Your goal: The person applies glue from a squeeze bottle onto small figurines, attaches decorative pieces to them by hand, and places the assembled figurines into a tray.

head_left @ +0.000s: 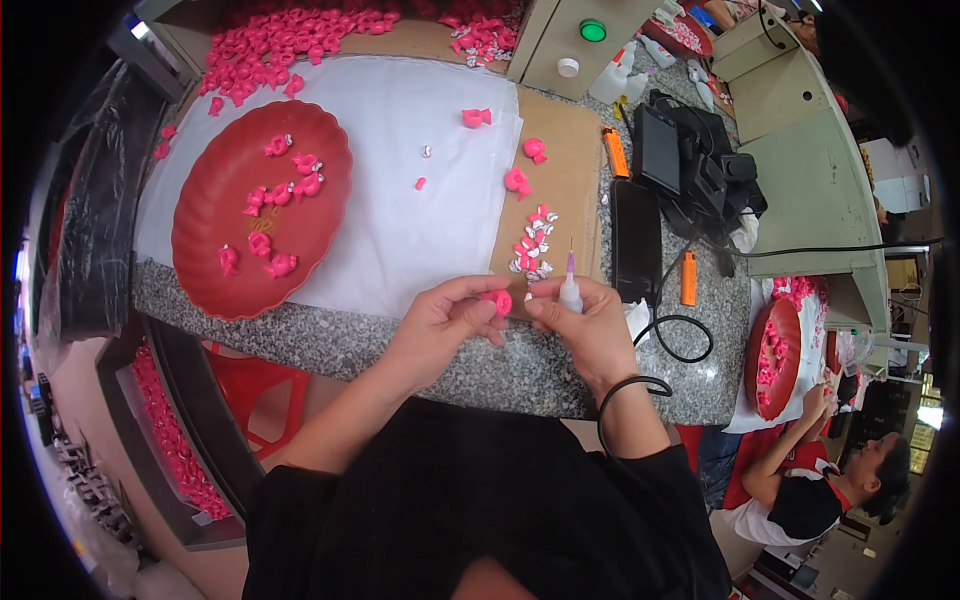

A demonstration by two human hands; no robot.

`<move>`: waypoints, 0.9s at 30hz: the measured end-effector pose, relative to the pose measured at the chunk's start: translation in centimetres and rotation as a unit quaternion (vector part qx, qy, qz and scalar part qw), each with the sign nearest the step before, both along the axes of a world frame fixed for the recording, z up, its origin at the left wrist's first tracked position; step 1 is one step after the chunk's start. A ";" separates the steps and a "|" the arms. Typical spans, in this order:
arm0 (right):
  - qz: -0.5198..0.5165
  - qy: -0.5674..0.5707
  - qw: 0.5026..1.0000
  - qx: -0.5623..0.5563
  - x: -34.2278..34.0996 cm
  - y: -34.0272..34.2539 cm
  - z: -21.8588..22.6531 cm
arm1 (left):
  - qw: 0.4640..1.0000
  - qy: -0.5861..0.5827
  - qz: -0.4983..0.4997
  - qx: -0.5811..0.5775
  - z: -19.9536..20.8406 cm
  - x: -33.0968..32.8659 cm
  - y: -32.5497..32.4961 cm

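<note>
My left hand (445, 322) is closed round a small hollow pink plastic piece (499, 301), pinching it by thumb and fingers near the counter's front edge. Just to its right, my right hand (592, 330) grips a small white squeeze bottle (570, 293) whose thin purple-based needle points away from me. A tiny white part (529, 296) shows at the tips of its thumb and forefinger. Beyond the hands, a pile of small white-and-pink parts (532, 245) lies on brown cardboard (575, 150). Two loose pink pieces, one of them a hollow piece (517, 182), rest farther up the cardboard.
A red scalloped tray (195, 190) holding several pink pieces stands left on white cloth (390, 110). Heaped pink pieces (270, 45) fill the back. At right are a black phone-like slab (636, 240), orange lighters (689, 278), a cable (700, 345) and black gear. Another person (810, 490) works farther right.
</note>
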State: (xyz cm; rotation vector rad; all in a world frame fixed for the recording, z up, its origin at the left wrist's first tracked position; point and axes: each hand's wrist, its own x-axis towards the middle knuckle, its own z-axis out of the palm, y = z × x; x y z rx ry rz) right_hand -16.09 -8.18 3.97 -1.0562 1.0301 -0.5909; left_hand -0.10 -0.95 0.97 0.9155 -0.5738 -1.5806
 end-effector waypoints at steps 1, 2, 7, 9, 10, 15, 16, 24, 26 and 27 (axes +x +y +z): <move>-0.009 -0.034 0.999 0.023 0.2 0.3 -0.1 | 1.000 0.012 0.009 0.008 -0.1 -0.1 0.0; -0.010 -0.034 0.999 0.024 0.3 0.6 -0.1 | 1.000 0.012 0.009 0.009 -0.4 -0.1 0.1; -0.048 -0.043 0.998 -0.009 0.8 1.3 0.1 | 1.000 0.002 0.021 -0.019 -1.2 -0.3 0.3; -0.053 -0.035 0.998 -0.029 1.1 1.7 0.2 | 0.999 0.000 0.030 -0.018 -1.1 -0.5 0.3; -0.058 -0.027 0.997 -0.049 1.2 1.8 0.1 | 0.999 -0.003 0.039 -0.018 -1.1 -0.6 0.3; -0.049 -0.012 0.997 -0.049 1.2 2.3 -1.0 | 0.998 -0.008 0.048 -0.028 -1.0 -0.9 0.3; -0.046 -0.008 0.997 -0.054 1.3 2.4 -1.1 | 0.998 -0.007 0.049 -0.032 -1.0 -0.9 0.3; -0.052 0.025 0.992 -0.114 2.1 3.5 -1.0 | 0.998 -0.030 0.050 -0.030 -1.5 -0.9 0.4; -0.050 0.056 0.987 -0.145 2.0 3.5 -1.1 | 0.998 -0.031 0.049 -0.029 -1.5 -0.9 0.4; -0.045 0.030 0.994 -0.097 1.9 3.3 -0.9 | 0.998 -0.018 0.056 -0.027 -1.5 -0.9 0.4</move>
